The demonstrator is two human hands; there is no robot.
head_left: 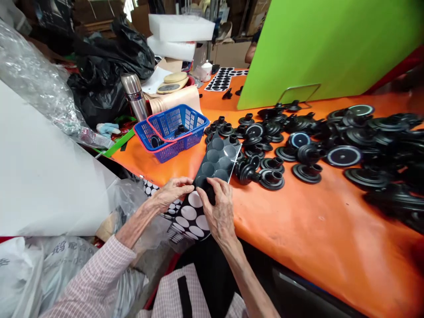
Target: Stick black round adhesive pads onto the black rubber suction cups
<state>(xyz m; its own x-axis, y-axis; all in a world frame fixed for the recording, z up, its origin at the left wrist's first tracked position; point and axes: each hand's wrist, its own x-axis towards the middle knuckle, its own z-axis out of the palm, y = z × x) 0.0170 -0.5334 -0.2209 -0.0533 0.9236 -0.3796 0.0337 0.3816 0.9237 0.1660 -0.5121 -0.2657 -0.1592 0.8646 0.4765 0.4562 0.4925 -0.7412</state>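
The fingertips of my left hand [170,193] pinch the edge of the circle-patterned sheet [217,159]; the thumb and forefinger of my right hand [220,214] stand slightly apart over it, any grip lost in dark shadow. Overhanging the orange table [271,216], it could slide or crease if tugged; its far end could knock the black flanged parts [307,173], the rightmost blurred and cut off.

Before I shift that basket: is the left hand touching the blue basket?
Apart. The head view shows a strip of orange tabletop between the left hand and the blue basket.
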